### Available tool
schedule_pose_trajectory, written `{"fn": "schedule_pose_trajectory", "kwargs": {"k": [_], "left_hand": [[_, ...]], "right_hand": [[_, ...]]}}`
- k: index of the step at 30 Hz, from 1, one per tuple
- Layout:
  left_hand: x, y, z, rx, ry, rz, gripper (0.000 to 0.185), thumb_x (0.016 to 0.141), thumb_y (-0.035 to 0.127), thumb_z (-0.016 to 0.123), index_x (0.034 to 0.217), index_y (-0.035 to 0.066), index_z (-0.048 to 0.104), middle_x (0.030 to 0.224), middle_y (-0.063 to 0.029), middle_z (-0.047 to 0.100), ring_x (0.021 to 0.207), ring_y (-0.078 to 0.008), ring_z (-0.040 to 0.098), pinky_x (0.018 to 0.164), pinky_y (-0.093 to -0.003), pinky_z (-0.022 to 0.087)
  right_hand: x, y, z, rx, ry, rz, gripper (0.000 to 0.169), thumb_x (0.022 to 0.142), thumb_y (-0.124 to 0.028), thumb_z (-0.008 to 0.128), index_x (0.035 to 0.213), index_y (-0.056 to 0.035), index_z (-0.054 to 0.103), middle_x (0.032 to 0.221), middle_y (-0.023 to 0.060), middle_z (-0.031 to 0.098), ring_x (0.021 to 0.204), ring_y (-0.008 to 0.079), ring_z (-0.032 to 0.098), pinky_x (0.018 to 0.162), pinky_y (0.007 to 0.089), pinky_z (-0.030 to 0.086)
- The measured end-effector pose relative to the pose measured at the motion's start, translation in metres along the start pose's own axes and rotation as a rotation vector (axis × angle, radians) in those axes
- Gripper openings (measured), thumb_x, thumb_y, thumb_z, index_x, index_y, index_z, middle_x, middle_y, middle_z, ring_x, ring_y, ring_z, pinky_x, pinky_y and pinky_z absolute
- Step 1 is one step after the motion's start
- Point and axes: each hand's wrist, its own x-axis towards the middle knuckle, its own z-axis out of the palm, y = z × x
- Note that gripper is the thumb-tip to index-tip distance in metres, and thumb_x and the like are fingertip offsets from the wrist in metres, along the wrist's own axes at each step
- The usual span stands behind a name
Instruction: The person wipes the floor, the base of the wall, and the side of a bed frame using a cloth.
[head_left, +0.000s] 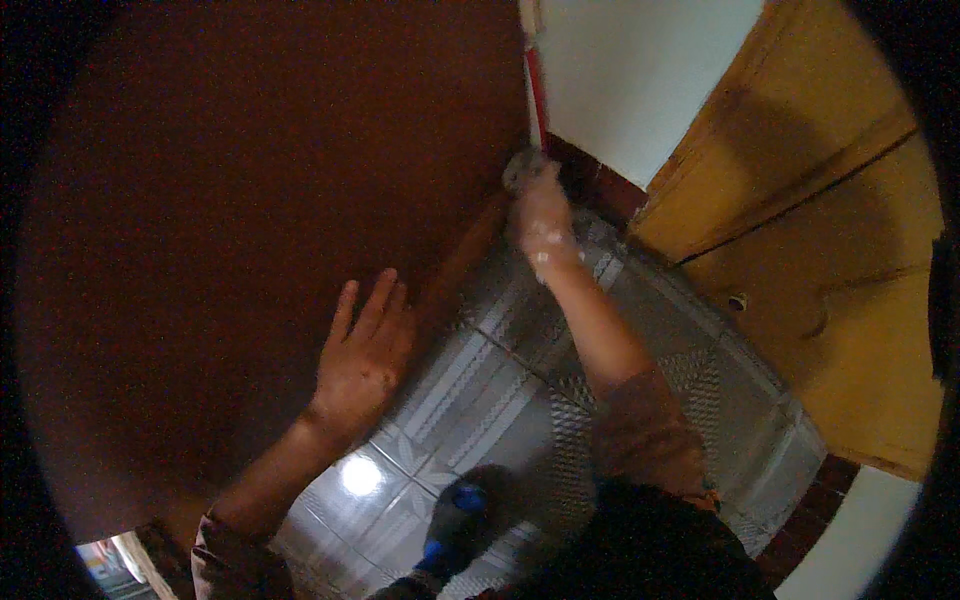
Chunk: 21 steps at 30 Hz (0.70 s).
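Note:
My left hand (364, 360), fingers spread, lies against or just over the dark reddish-brown panel (225, 225), probably a door, near its edge. Higher up and to the right, my right hand (544, 210) is closed around a greyish bunched thing (519, 171), perhaps a cloth, at the far edge of the same panel. This hand is blurred, and a pale bracelet circles its wrist. Just beyond its fingers runs a narrow red and white strip (536, 97).
Patterned grey tiles (495, 397) cover the floor, with my foot in a dark and blue shoe (457, 510) on them. A yellow-brown wooden door (825, 225) stands at the right, beside a pale wall (637, 75) with a dark red tile skirting (600, 176).

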Motion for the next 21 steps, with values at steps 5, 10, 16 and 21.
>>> {"fn": "schedule_pose_trajectory", "kwargs": {"k": [5, 10, 16, 21], "left_hand": [[0.039, -0.03, -0.073, 0.146, -0.172, 0.164, 0.043, 0.08, 0.017, 0.054, 0.12, 0.001, 0.057, 0.136, -0.0184, 0.048, 0.139, -0.0343, 0.028, 0.116, -0.0532, 0.013], [0.078, -0.067, -0.125, 0.273, -0.2, 0.277, 0.043, 0.078, 0.015, 0.056, 0.12, 0.002, 0.058, 0.135, -0.0159, 0.049, 0.137, -0.034, 0.031, 0.116, -0.0519, 0.016], [0.082, -0.082, -0.124, 0.273, -0.183, 0.387, 0.037, 0.081, 0.013, 0.054, 0.115, 0.003, 0.061, 0.131, -0.0146, 0.053, 0.136, -0.0328, 0.033, 0.116, -0.0504, 0.02], [0.099, -0.076, -0.115, 0.293, -0.254, 0.417, 0.034, 0.082, 0.013, 0.052, 0.113, 0.003, 0.062, 0.127, -0.0153, 0.056, 0.135, -0.0336, 0.034, 0.116, -0.051, 0.019]], "right_hand": [[-0.014, 0.002, 0.018, -0.309, -0.045, -0.133, 0.037, 0.089, -0.012, 0.051, 0.125, -0.0056, 0.054, 0.128, 0.0178, 0.052, 0.088, 0.0304, 0.065, 0.07, 0.0397, 0.056], [0.027, 0.025, 0.012, -0.23, 0.111, -0.048, 0.031, 0.093, -0.015, 0.05, 0.121, -0.0057, 0.057, 0.121, 0.0196, 0.056, 0.092, 0.0295, 0.064, 0.072, 0.041, 0.055], [-0.043, 0.007, 0.042, 0.667, 0.177, 0.105, 0.031, 0.094, -0.008, 0.044, 0.125, -0.0004, 0.047, 0.126, 0.0186, 0.052, 0.107, 0.0338, 0.057, 0.084, 0.0378, 0.051], [-0.09, 0.029, 0.057, -0.374, 0.174, -0.345, 0.05, 0.086, -0.009, 0.052, 0.135, -0.004, 0.042, 0.125, 0.0235, 0.052, 0.073, 0.022, 0.065, 0.053, 0.0323, 0.055]]}}
